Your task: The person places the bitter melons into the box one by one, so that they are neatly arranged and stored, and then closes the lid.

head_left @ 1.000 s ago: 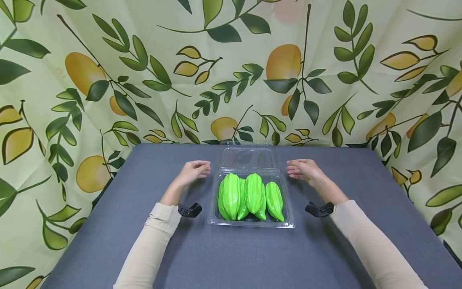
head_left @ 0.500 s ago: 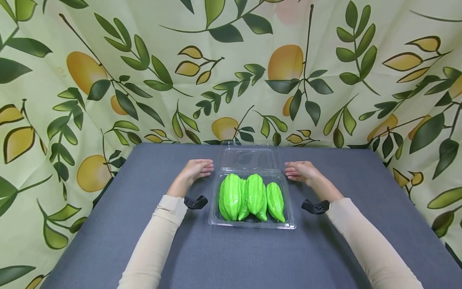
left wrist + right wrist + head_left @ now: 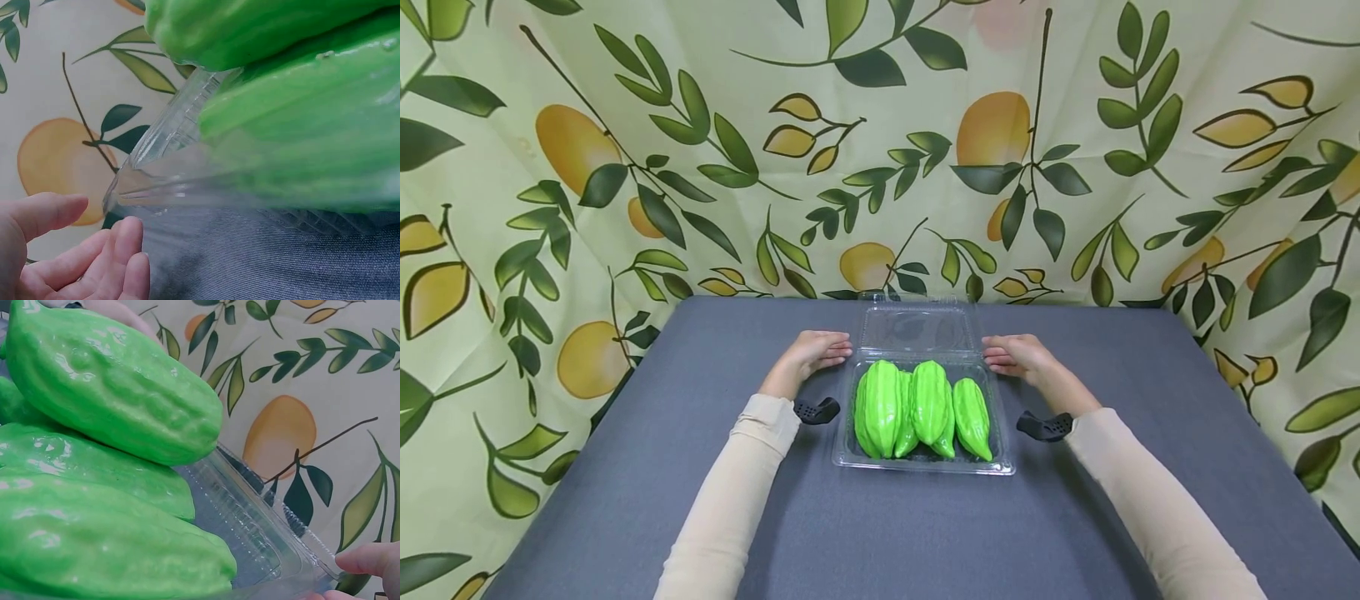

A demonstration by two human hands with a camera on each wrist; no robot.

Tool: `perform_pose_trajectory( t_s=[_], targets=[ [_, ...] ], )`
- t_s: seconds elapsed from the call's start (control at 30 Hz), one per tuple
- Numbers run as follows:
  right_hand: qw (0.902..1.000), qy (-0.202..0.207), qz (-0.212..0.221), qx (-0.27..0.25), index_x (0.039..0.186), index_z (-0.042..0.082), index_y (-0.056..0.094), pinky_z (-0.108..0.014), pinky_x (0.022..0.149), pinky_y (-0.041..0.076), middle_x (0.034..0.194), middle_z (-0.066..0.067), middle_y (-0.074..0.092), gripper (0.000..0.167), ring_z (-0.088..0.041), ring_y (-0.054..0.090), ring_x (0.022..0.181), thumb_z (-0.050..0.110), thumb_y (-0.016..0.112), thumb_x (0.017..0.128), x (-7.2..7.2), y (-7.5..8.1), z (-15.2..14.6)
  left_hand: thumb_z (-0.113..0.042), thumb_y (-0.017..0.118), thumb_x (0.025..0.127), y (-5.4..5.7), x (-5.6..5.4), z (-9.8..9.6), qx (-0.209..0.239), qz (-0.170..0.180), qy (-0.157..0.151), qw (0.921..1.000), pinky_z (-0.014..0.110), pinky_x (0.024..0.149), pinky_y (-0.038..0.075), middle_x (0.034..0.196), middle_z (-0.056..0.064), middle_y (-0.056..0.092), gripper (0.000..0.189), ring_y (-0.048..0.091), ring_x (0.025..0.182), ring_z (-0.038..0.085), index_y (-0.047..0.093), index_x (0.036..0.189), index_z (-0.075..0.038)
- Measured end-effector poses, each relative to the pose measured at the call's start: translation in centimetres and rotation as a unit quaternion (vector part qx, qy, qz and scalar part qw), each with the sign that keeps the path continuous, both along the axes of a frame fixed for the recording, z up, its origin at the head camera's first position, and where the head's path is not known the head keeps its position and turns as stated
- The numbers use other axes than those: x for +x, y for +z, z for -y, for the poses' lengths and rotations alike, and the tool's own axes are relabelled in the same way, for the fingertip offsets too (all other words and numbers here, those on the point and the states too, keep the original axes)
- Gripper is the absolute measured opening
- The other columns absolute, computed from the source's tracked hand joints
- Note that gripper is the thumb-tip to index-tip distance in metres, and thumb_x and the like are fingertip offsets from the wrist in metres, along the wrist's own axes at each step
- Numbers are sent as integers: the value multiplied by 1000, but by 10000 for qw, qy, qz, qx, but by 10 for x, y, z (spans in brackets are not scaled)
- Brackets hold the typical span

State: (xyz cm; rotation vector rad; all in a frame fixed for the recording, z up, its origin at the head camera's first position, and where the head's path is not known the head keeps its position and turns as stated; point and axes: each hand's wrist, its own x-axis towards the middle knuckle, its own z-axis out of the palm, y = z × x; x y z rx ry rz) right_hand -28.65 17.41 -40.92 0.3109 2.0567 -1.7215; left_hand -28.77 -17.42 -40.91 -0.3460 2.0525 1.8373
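Observation:
A clear plastic clamshell box (image 3: 925, 468) stands on the table with its lid (image 3: 917, 325) folded back. Inside lie several glossy green, ridged fruits (image 3: 931, 404) that look like bitter melons, some stacked on others. At the box's back left corner is my left hand (image 3: 812, 352); its thumb and fingers (image 3: 128, 240) are apart, just short of the plastic in the left wrist view. My right hand (image 3: 1021, 354) is by the back right corner. In the right wrist view its thumb (image 3: 362, 559) meets or nearly meets the lid edge, with the other fingers mostly out of frame.
The table (image 3: 880, 542) has a dark grey cloth cover. A fabric backdrop (image 3: 880, 150) printed with leaves and orange fruit rises behind and at both sides. Black wrist mounts (image 3: 1047, 426) hang below both wrists.
Both hands have moved inward, the left to the right and the right to the left, up close to the lid's hinge corners. The box and the green fruits have stayed put.

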Motion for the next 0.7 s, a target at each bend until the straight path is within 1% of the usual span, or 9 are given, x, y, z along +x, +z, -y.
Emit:
perform_pose_trajectory(
  t_s=[0.07,0.17,0.27,0.53,0.7],
  targets=[
    [10000,12,-11,-24,144,-9,32,-15,69,56,74,11,63,59,1,63,67,21,53,98,0,-1,1,-13,56,97,0,0,-1,27,11,-5,10000,15,68,55,87,0,67,42,64,69,1,50,133,7],
    [10000,-8,-6,-4,144,-8,32,-15,69,56,75,10,63,58,1,63,66,20,53,98,0,-1,2,-12,56,96,1,0,-4,55,33,-77,10000,14,67,54,84,-2,66,42,64,68,1,51,132,8],
    [10000,-14,-10,-3,144,-8,32,-15,69,56,77,9,63,58,1,63,66,20,53,98,2,-1,4,-12,57,96,1,-1,-5,51,52,-67,10000,14,66,54,80,-3,66,41,63,67,1,52,131,7],
    [9999,-62,-21,-158,141,-10,38,-15,67,55,76,9,63,52,-1,63,67,14,52,98,3,1,6,-5,56,95,3,-1,-7,15,-29,-56,10000,13,64,54,77,-5,65,38,62,63,0,53,130,9],
    [9998,-23,-45,-193,141,-10,38,-15,67,55,75,9,63,51,0,62,67,13,52,98,3,2,6,-4,56,94,6,-2,-8,-69,-37,-74,9999,12,63,54,74,-6,65,38,61,61,0,54,130,9]
  ],
)
